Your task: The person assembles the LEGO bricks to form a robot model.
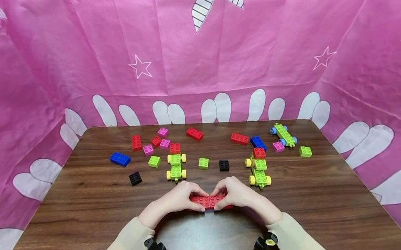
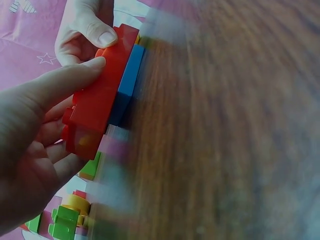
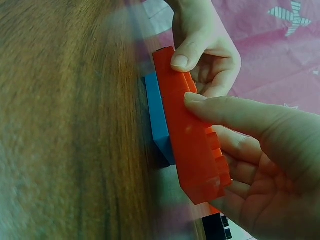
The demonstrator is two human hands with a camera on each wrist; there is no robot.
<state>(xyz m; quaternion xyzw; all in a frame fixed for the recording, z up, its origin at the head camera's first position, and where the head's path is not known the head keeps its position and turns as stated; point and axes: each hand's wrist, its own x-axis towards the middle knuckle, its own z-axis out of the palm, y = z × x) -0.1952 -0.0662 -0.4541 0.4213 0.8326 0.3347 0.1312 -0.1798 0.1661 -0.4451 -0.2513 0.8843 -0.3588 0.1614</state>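
Two red bricks sit end to end near the table's middle front, the left red brick (image 1: 202, 202) touching the right red brick (image 1: 215, 199). My left hand (image 1: 179, 197) grips the left one, thumb on the near side and fingers on the far side. From the other side my right hand (image 1: 236, 193) holds the right one the same way. Beneath the red pair lies a blue brick (image 2: 128, 82), shorter than the pair and resting on the table; in the right wrist view the blue brick (image 3: 157, 120) shows under their middle. Fingers hide the outer ends from above.
Beyond the hands stand two yellow-wheeled green cars (image 1: 176, 169) (image 1: 259, 174), both carrying red bricks. A blue-wheeled green car base (image 1: 284, 135) is at back right. Loose bricks lie around: blue (image 1: 120, 159), black (image 1: 224, 165), green (image 1: 203, 163), red (image 1: 195, 133), pink (image 1: 278, 146). Pink cloth (image 1: 187, 69) hangs behind the table (image 1: 67, 220).
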